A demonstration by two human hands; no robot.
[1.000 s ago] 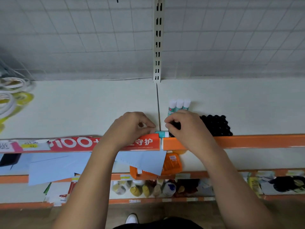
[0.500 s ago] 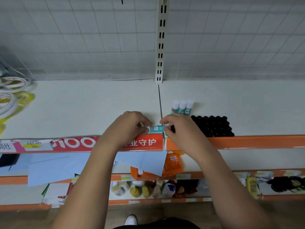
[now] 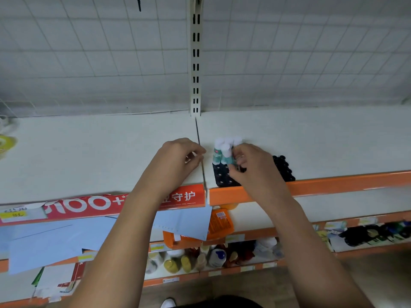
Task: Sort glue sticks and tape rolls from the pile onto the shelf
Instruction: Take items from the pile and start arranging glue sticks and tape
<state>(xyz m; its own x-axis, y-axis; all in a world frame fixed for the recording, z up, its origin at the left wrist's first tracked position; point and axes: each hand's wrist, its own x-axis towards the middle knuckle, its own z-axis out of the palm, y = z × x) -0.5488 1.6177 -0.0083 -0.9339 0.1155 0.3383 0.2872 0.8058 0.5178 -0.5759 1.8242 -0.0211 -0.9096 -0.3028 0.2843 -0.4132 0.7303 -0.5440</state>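
The white-capped teal glue stick, held sideways between both hands a moment ago, now stands against 3 matching upright sticks, pinched by the right hand. The left hand has released it, its fingers curled; around anything, I cannot tell. Likely 1 more sorted. All sits on a white metal shelf with a wire-grid back wall.

Glue sticks (white caps, teal bodies) upright, clustered on shelf; yellowish tape roll far left.

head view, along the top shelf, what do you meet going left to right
yellow tape roll → left hand → glue sticks → right hand, which grips those sticks
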